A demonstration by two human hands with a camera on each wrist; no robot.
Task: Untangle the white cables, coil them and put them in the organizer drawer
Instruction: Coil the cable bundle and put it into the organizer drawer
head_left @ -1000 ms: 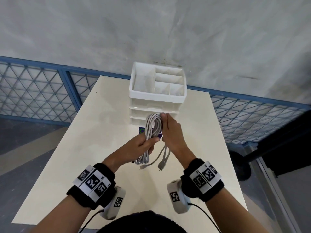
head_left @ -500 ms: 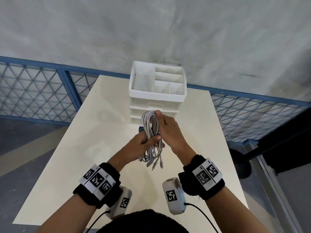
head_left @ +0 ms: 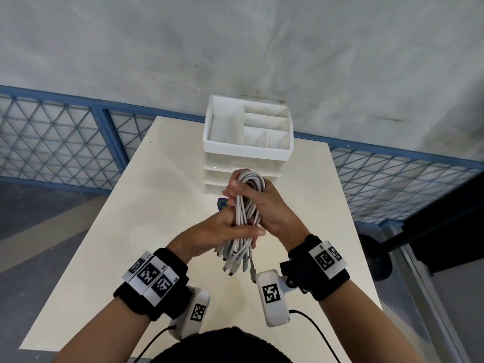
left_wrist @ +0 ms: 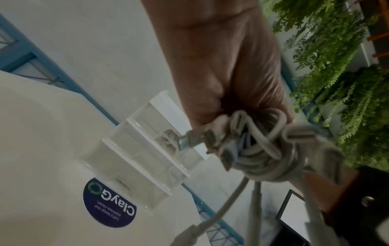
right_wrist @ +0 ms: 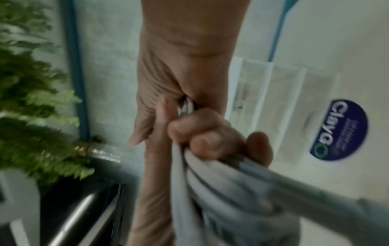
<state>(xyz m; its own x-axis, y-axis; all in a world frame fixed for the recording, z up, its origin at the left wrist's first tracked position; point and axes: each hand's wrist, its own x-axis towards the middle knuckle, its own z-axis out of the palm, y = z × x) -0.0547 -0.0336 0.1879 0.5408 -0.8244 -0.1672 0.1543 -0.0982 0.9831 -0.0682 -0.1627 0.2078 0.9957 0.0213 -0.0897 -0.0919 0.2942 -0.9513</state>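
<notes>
Both hands grip the cables (head_left: 247, 205), a bundle of long white loops held upright above the table (head_left: 146, 210). The left hand (head_left: 222, 231) is wrapped round the bundle's lower part, fingers curled across it; the right hand (head_left: 267, 205) closes on the upper half, its fingers reaching the top bend of the loops. Below the left hand's grip the plug ends (head_left: 238, 265) hang loose in a bunch, clear of the table. Just beyond the top of the bundle stands the organizer (head_left: 248, 150), its drawers (head_left: 217, 176) apparently all shut; under the bundle a round sticker (head_left: 222, 204) lies on the table. The step in hand looks like coiling: the loops are gathered but the tails are not yet tucked. The next move probably calls for one hand to keep the whole coil, freeing the other to pull a drawer open.
</notes>
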